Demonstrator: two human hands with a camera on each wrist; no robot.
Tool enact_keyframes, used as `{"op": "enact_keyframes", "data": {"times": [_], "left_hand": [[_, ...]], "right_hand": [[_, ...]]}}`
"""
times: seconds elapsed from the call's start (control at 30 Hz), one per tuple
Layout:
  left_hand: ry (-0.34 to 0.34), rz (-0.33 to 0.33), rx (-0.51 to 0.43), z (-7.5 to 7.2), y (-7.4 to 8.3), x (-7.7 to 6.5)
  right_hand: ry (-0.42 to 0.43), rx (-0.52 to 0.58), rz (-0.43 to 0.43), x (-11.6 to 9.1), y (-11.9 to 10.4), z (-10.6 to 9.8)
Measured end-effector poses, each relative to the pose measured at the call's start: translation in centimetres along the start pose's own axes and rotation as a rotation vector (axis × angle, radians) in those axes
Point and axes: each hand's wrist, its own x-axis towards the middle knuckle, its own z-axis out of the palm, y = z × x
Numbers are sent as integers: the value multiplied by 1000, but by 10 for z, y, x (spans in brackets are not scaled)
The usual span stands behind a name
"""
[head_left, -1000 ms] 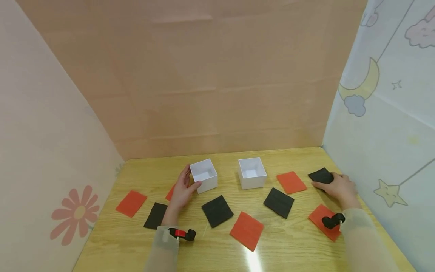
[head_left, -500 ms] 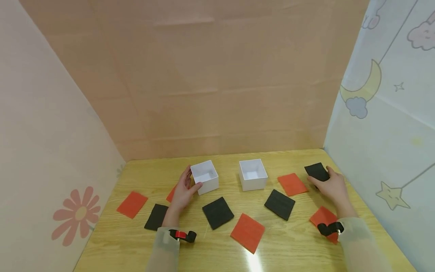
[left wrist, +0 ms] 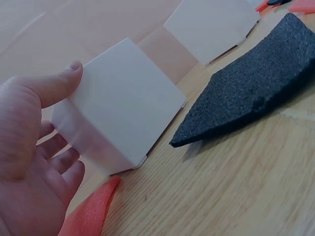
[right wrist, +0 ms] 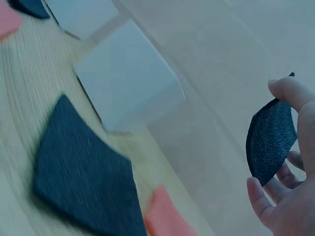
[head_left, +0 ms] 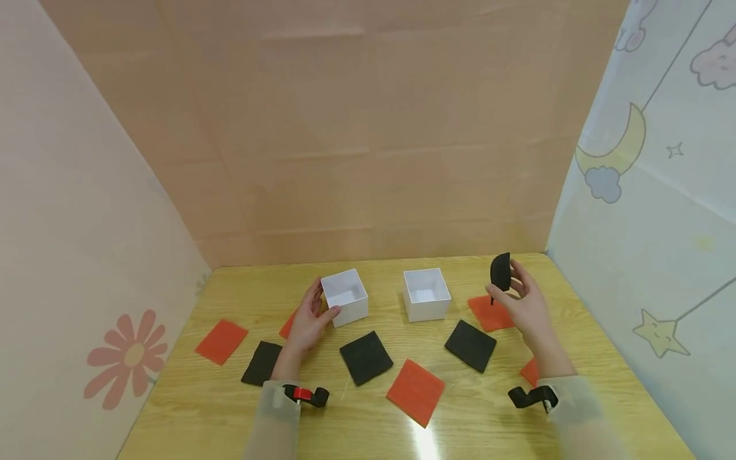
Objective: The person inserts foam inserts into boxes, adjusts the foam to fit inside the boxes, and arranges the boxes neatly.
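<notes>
My left hand (head_left: 305, 329) holds the left white box (head_left: 352, 312) at its near-left corner. In the left wrist view the thumb (left wrist: 64, 83) lies on the box's edge, with the fingers along its side. My right hand (head_left: 529, 306) pinches a black foam square (head_left: 501, 271) between thumb and fingers, above the table at the right. That square is bent into a curve, as the right wrist view shows. Below it lies a red foam square (head_left: 485, 314), partly covered by the hand. The right white box (head_left: 429, 311) stands to the left of my right hand.
Foam squares lie about the wooden table (head_left: 345, 434): black ones (head_left: 366, 358) and red ones (head_left: 416, 392). One red square (head_left: 287, 326) is partly behind my left hand, another (head_left: 529, 372) under the right forearm. Papered walls (head_left: 368, 160) enclose the back and both sides.
My right hand has lifted the black foam square off the table's right side and carried it up and left, and the square has bent. The left hand stays at its box.
</notes>
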Motion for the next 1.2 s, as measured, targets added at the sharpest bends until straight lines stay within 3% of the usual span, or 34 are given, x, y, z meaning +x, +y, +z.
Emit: {"op": "enact_keyframes", "data": {"times": [0.17,0.37,0.7,0.93,1.2], "left_hand": [[-5,-3,8,-1,0,0],[0,-9,21,-1,0,1],[-11,-15,42,-1,1,1],[-16,-4,35,-3,0,1],[-35,10,59,-1,-7,-1]], "right_hand": [[-44,156,-40,-6,-17,30],[-124,207,-80,-11,-31,64],[-230,21,-309,-21,-47,130],[-352,-196,-501,-5,-63,167],[-464,-433,-534,19,-84,191]]}}
